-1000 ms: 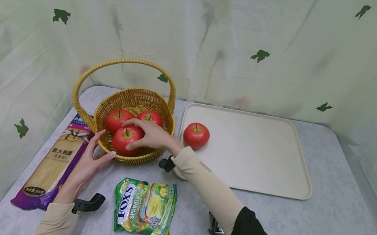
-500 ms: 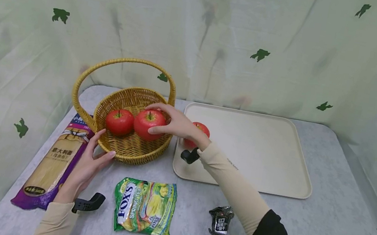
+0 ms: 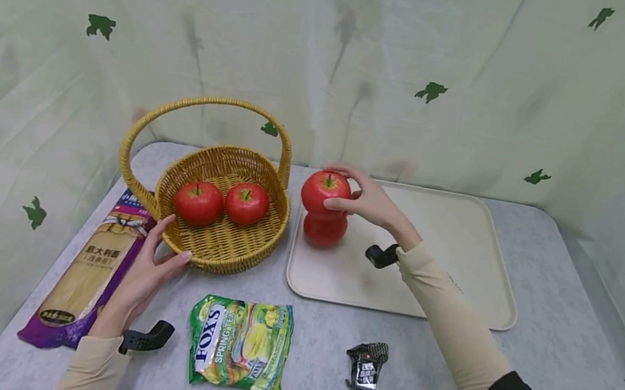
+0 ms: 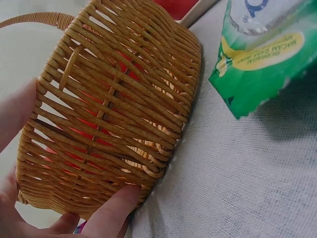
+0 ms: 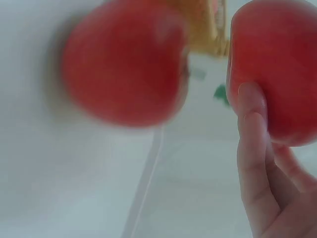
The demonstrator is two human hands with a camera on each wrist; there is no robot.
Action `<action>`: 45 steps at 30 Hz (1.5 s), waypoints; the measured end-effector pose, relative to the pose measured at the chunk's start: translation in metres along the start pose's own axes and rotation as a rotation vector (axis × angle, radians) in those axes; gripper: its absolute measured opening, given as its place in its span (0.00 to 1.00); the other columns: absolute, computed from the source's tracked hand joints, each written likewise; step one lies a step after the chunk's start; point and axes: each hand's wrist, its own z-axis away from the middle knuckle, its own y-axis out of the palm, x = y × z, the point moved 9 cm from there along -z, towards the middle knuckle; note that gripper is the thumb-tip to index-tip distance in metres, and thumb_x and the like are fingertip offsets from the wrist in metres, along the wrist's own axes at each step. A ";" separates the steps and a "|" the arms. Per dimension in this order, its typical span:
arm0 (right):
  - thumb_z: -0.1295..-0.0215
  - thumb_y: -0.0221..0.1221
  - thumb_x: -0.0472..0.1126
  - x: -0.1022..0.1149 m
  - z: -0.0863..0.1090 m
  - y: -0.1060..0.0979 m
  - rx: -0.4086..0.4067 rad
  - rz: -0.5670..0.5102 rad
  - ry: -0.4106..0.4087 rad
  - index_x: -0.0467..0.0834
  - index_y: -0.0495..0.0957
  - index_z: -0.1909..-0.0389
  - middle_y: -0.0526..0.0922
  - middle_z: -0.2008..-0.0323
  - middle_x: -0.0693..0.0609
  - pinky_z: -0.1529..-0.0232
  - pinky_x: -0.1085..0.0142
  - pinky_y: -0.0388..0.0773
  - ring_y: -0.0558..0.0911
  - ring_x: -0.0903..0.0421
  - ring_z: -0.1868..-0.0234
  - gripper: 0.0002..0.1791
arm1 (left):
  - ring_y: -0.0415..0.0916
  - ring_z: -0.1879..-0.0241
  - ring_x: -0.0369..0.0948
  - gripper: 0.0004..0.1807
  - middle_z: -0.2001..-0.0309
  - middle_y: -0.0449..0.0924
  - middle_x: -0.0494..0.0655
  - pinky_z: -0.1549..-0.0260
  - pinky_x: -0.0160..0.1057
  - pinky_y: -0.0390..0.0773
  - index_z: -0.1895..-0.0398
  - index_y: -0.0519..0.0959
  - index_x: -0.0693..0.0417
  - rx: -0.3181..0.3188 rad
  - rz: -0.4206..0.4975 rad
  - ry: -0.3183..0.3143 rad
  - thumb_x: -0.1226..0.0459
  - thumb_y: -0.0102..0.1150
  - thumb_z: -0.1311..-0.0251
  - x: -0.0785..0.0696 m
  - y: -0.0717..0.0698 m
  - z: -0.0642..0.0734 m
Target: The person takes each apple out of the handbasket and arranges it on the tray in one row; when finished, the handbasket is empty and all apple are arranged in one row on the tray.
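Observation:
My right hand [image 3: 373,201] holds a red apple [image 3: 325,191] between thumb and fingers at the left part of the cream tray [image 3: 431,261]. Another red apple [image 3: 324,231] sits on the tray, partly hidden by the held one in the head view. In the right wrist view the held apple [image 5: 277,69] is apart from the tray apple [image 5: 124,64]. My left hand [image 3: 142,277] grips the near left side of the wicker basket [image 3: 229,253], with digits [image 4: 116,208] on its woven wall. Two red apples, one left [image 3: 199,203] and one right [image 3: 247,204], lie inside the basket.
A purple spaghetti pack [image 3: 92,269] lies left of the basket, beside my left forearm. In front are a green candy bag [image 3: 238,345] and a small black packet [image 3: 366,368]. The basket's tall handle [image 3: 217,100] arches up. A leaf-print curtain [image 3: 370,61] hangs behind the table.
My right hand has lifted an apple from the front of the basket and carried it right, over the tray. My left hand and the basket have stayed in place.

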 end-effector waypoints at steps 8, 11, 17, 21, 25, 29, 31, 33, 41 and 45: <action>0.40 0.65 0.46 -0.028 0.031 -0.038 -0.073 0.031 0.123 0.48 0.64 0.33 0.69 0.42 0.45 0.65 0.59 0.81 0.79 0.45 0.60 0.34 | 0.38 0.30 0.64 0.45 0.27 0.19 0.47 0.45 0.36 0.69 0.24 0.38 0.34 0.003 0.017 0.008 0.65 0.54 0.33 0.000 0.000 0.001; 0.40 0.65 0.47 -0.044 0.038 -0.047 -0.096 0.052 0.146 0.50 0.65 0.33 0.69 0.42 0.45 0.63 0.54 0.81 0.79 0.44 0.62 0.34 | 0.38 0.30 0.64 0.45 0.27 0.18 0.47 0.45 0.36 0.69 0.24 0.38 0.35 0.004 0.020 0.013 0.65 0.54 0.33 -0.001 0.001 0.002; 0.42 0.66 0.51 -0.065 0.055 -0.052 -0.113 0.117 0.195 0.52 0.66 0.35 0.70 0.45 0.45 0.66 0.57 0.81 0.80 0.46 0.67 0.34 | 0.37 0.30 0.64 0.45 0.27 0.18 0.48 0.45 0.35 0.69 0.24 0.38 0.36 0.005 0.018 0.017 0.66 0.54 0.33 -0.001 0.001 0.003; 0.42 0.66 0.51 -0.079 0.063 -0.047 -0.085 0.154 0.224 0.53 0.66 0.35 0.69 0.45 0.45 0.66 0.60 0.81 0.79 0.47 0.65 0.34 | 0.38 0.30 0.64 0.45 0.27 0.18 0.48 0.44 0.38 0.68 0.24 0.38 0.35 0.006 0.017 0.012 0.65 0.54 0.33 0.000 0.001 0.003; 0.43 0.67 0.50 -0.090 0.068 -0.042 -0.044 0.190 0.244 0.53 0.66 0.36 0.68 0.43 0.46 0.65 0.60 0.81 0.78 0.45 0.60 0.34 | 0.38 0.30 0.64 0.45 0.27 0.19 0.48 0.43 0.41 0.66 0.24 0.37 0.35 0.006 0.015 0.011 0.66 0.54 0.33 0.000 0.001 0.002; 0.44 0.68 0.50 -0.097 0.068 -0.039 -0.014 0.227 0.248 0.53 0.66 0.36 0.67 0.41 0.46 0.62 0.60 0.81 0.73 0.45 0.52 0.35 | 0.39 0.30 0.64 0.45 0.27 0.19 0.48 0.42 0.42 0.65 0.24 0.37 0.35 0.009 0.013 0.018 0.65 0.54 0.33 -0.001 0.001 0.002; 0.43 0.67 0.49 -0.097 0.068 -0.038 -0.004 0.231 0.239 0.51 0.65 0.35 0.66 0.40 0.46 0.62 0.60 0.81 0.73 0.45 0.51 0.35 | 0.39 0.30 0.64 0.45 0.27 0.19 0.48 0.42 0.41 0.66 0.24 0.38 0.35 0.010 0.012 0.020 0.65 0.54 0.33 0.000 0.001 0.002; 0.43 0.67 0.48 -0.096 0.068 -0.037 0.002 0.227 0.231 0.50 0.64 0.35 0.65 0.39 0.45 0.64 0.59 0.82 0.75 0.44 0.54 0.36 | 0.39 0.30 0.64 0.44 0.27 0.19 0.48 0.43 0.40 0.67 0.24 0.38 0.34 0.012 0.006 0.022 0.64 0.55 0.33 0.000 0.001 0.002; 0.41 0.66 0.48 -0.089 0.071 -0.041 0.039 0.276 0.229 0.49 0.63 0.34 0.66 0.40 0.44 0.69 0.61 0.81 0.77 0.45 0.61 0.35 | 0.42 0.30 0.63 0.44 0.27 0.19 0.50 0.42 0.40 0.66 0.24 0.39 0.33 0.012 -0.035 0.021 0.61 0.55 0.33 0.001 0.002 0.003; 0.40 0.65 0.47 -0.076 0.069 -0.046 0.022 0.247 0.200 0.46 0.64 0.34 0.67 0.38 0.42 0.72 0.58 0.81 0.79 0.42 0.73 0.34 | 0.41 0.30 0.63 0.44 0.27 0.19 0.50 0.43 0.39 0.67 0.24 0.38 0.34 0.013 -0.019 0.023 0.62 0.55 0.33 0.000 0.002 0.002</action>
